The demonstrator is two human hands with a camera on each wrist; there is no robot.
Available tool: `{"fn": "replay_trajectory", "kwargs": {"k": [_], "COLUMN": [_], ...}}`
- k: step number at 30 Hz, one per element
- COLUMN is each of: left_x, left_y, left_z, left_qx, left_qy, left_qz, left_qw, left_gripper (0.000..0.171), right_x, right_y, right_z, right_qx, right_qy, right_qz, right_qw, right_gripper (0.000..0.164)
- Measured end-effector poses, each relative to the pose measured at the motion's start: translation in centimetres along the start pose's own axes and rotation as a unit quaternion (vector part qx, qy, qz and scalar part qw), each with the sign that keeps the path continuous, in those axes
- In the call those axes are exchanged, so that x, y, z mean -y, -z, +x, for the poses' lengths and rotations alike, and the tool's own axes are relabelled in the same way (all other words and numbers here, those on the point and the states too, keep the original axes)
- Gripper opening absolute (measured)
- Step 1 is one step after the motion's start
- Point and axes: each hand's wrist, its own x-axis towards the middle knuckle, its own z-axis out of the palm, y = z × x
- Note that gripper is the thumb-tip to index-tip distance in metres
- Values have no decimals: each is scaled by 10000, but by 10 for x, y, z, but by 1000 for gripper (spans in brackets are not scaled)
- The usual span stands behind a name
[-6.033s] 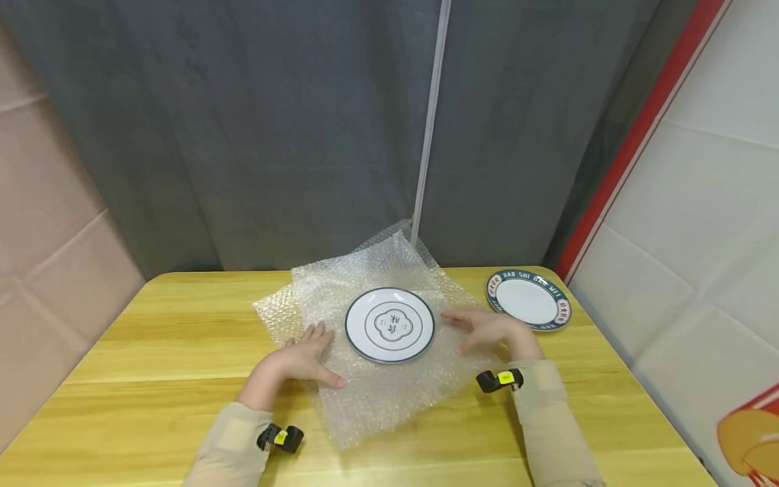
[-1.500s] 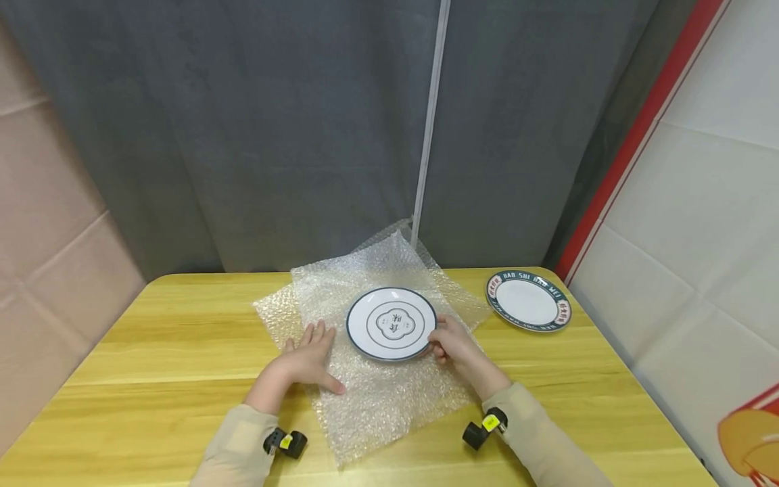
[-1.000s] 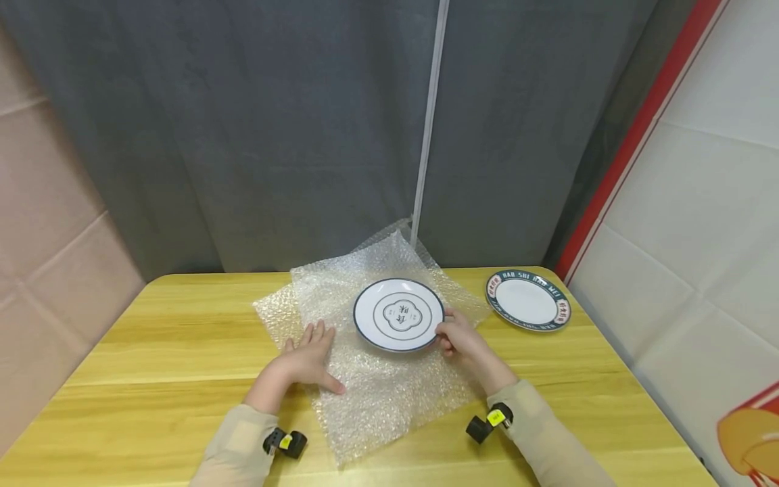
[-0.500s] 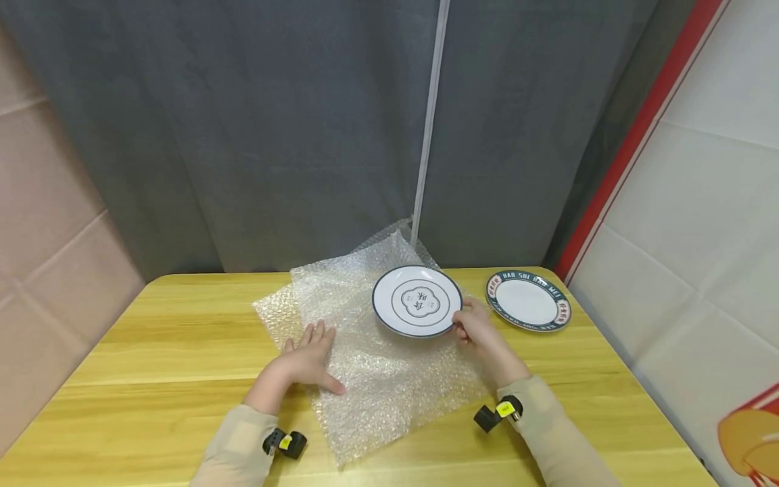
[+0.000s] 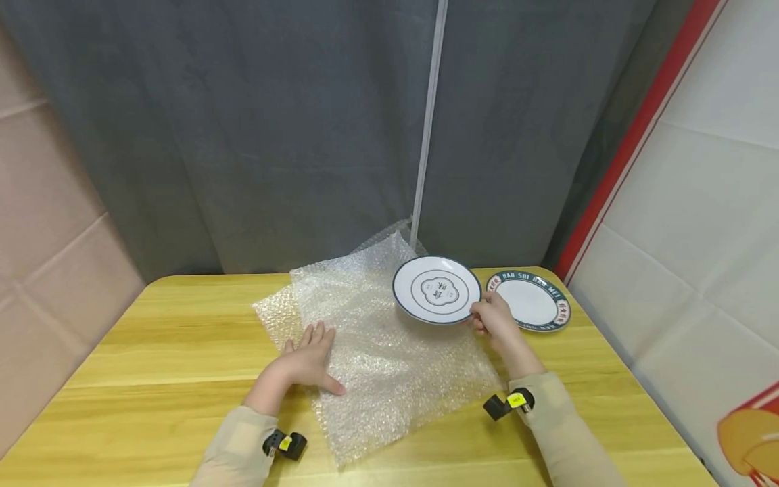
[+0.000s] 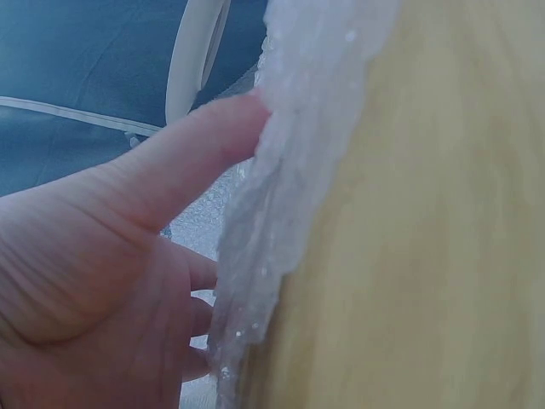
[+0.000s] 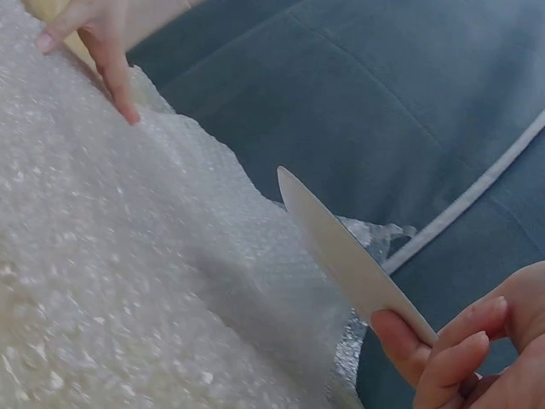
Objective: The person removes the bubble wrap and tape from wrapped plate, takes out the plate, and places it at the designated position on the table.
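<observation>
A white plate [image 5: 420, 297] with a dark rim and a printed emblem hangs tilted above the bubble wrap. My right hand [image 5: 498, 325] pinches its right edge between thumb and fingers. In the right wrist view the plate [image 7: 341, 251] appears nearly edge-on, clear of the wrap. Fingers spread, my left hand [image 5: 307, 362] rests on the left side of the bubble wrap [image 5: 389, 392], whose overlapping sheets lie on the table. The left wrist view shows the left thumb touching the edge of the bubble wrap [image 6: 298, 162].
A second plate [image 5: 529, 301], with a lettered dark green rim, lies at the table's back right corner, partly behind my right hand. A grey curtain [image 5: 274, 135] hangs at the back of the wooden table [image 5: 152, 365]. A white panel [image 5: 681, 237] stands along the right side.
My right hand took hold of the emblem plate's right edge, lifted it off the bubble wrap and carried it back and to the right. The left hand has stayed almost still.
</observation>
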Motion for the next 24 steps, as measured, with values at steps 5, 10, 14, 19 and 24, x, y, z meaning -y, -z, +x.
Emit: {"fn": "replay_trajectory", "kwargs": {"k": [5,10,14,19,24], "left_x": [0,-1,-1,-1,-1], "left_y": [0,1,1,1,1], "left_z": [0,-1,-1,-1,-1], "left_qx": [-3,-7,-10,-23,-9], "left_qy": [-1,-10,-28,-17,10], "left_qz": [0,-4,-4,3,-19], "left_qw": [10000,10000,10000,10000,10000], "left_gripper": [127,127,127,127,127], "right_x": [3,4,5,8,9], "right_y": [9,19,25,33,42], "right_z": [3,5,8,9,11], "right_qx": [-160,-300,-429,-588,-650], "right_qy": [-88,-169,-251,-323,-305], "right_qz": [17,-80,-91,-76,-45], "right_qw": [9998,9994,9987,9977,9974], "right_gripper": [67,65,62,61,61]}}
